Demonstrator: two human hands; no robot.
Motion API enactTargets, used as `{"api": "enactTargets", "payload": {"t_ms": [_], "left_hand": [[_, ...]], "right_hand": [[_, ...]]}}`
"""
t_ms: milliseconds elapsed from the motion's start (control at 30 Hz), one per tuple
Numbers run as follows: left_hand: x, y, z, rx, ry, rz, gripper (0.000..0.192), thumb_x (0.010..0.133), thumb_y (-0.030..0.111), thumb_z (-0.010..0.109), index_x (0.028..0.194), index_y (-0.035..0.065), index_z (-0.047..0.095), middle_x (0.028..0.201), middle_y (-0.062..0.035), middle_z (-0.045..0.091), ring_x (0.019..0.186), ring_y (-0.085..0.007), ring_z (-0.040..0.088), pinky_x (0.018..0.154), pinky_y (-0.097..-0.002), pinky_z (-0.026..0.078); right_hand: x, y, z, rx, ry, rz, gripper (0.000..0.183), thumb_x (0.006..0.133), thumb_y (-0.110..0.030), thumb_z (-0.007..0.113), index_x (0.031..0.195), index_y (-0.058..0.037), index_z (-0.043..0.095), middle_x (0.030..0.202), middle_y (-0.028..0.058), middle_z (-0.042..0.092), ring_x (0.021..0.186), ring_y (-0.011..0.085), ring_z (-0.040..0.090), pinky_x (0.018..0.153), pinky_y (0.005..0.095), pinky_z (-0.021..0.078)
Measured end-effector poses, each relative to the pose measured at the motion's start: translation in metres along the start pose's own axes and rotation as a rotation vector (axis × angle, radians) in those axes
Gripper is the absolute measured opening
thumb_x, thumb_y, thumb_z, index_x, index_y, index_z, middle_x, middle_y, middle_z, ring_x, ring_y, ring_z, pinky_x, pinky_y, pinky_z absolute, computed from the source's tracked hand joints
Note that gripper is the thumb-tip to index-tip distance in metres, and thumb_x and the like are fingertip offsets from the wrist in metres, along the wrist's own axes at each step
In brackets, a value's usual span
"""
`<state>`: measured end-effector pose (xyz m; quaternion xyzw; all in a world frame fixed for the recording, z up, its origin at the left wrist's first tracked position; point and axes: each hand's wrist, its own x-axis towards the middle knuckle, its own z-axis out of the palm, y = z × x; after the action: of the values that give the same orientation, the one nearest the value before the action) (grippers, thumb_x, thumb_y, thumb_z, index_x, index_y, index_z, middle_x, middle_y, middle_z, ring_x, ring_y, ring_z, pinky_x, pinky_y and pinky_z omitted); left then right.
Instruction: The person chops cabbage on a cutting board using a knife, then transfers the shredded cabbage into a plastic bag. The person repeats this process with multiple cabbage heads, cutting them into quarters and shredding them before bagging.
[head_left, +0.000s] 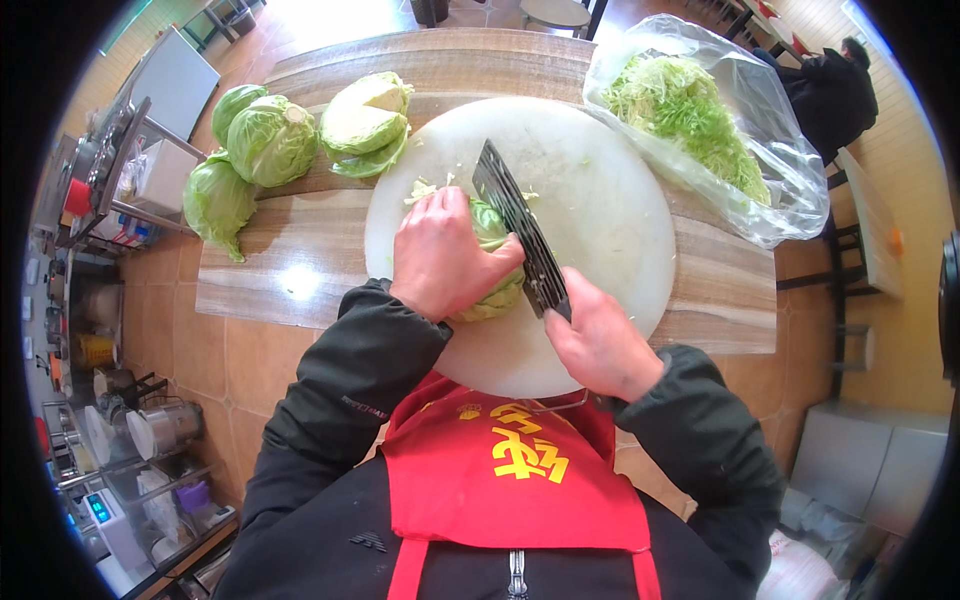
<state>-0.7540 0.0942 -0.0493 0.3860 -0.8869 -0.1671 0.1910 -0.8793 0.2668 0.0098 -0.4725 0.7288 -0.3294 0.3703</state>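
A piece of green cabbage (491, 304) lies on a round white cutting board (615, 225), partly covered by my left hand (450, 255). That hand presses on it from above, with the thumb stretched toward the blade. In my right hand (604, 341) is the handle of a dark cleaver (521, 225). The blade stands along the right side of the cabbage piece, its far end pointing away from me. Small pale cabbage scraps (421, 189) lie on the board just beyond my left fingers. The underside of the cabbage is hidden.
Several whole cabbages (274, 142) sit at the table's left, beside a cut cabbage (367, 124). A clear plastic bag (795, 180) of shredded cabbage (682, 112) rests at the far right of the wood-patterned table (720, 300). A person (832, 94) in dark clothes is beyond it.
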Motion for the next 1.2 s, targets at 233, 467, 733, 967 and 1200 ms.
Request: {"api": "enactTargets", "payload": {"t_ms": [233,467,733,967,1200], "left_hand": [[-0.003,-0.002,0.001,-0.038,0.017,-0.005,0.06,0.079,0.046,0.077,0.101,-0.0071,0.062,0.103,-0.0249,0.069,0.105,-0.0407,0.067,0.095,-0.0472,0.054],[-0.004,-0.005,0.001,-0.057,0.043,0.028,0.059,0.079,0.045,0.075,0.101,-0.0078,0.061,0.103,-0.0264,0.068,0.107,-0.0416,0.066,0.095,-0.0477,0.054],[-0.004,-0.003,0.0,-0.043,0.023,0.011,0.058,0.08,0.044,0.074,0.103,-0.0074,0.06,0.107,-0.0278,0.066,0.109,-0.0421,0.064,0.098,-0.0481,0.052],[-0.009,-0.01,0.003,-0.104,0.059,0.018,0.049,0.084,0.034,0.074,0.109,-0.0039,0.056,0.101,-0.0266,0.064,0.101,-0.0442,0.063,0.086,-0.0515,0.052],[-0.009,-0.006,0.002,-0.092,0.086,0.027,0.051,0.083,0.035,0.075,0.11,-0.0042,0.057,0.102,-0.0272,0.064,0.1,-0.0451,0.062,0.087,-0.0511,0.052]], "right_hand": [[-0.012,-0.005,-0.001,0.025,0.021,0.019,0.019,0.099,-0.005,0.056,0.117,0.0029,0.055,0.086,0.0158,0.063,0.078,0.0225,0.062,0.073,0.0378,0.051],[-0.007,0.002,-0.002,-0.036,0.022,0.057,0.028,0.099,-0.004,0.057,0.127,0.0027,0.056,0.091,0.0122,0.065,0.081,0.0166,0.06,0.076,0.0342,0.0518],[0.02,0.025,0.016,0.04,-0.055,0.023,0.02,0.099,-0.004,0.056,0.118,0.0025,0.054,0.086,0.013,0.061,0.076,0.0213,0.058,0.07,0.0383,0.0489],[-0.041,0.0,-0.008,0.059,0.017,0.014,0.021,0.098,-0.006,0.057,0.116,0.0016,0.052,0.088,0.031,0.064,0.089,0.0528,0.064,0.075,0.0517,0.0508],[0.025,0.015,0.029,0.022,0.011,-0.047,0.02,0.097,-0.006,0.057,0.114,0.0031,0.051,0.09,0.0336,0.064,0.093,0.055,0.062,0.079,0.0542,0.0506]]}}
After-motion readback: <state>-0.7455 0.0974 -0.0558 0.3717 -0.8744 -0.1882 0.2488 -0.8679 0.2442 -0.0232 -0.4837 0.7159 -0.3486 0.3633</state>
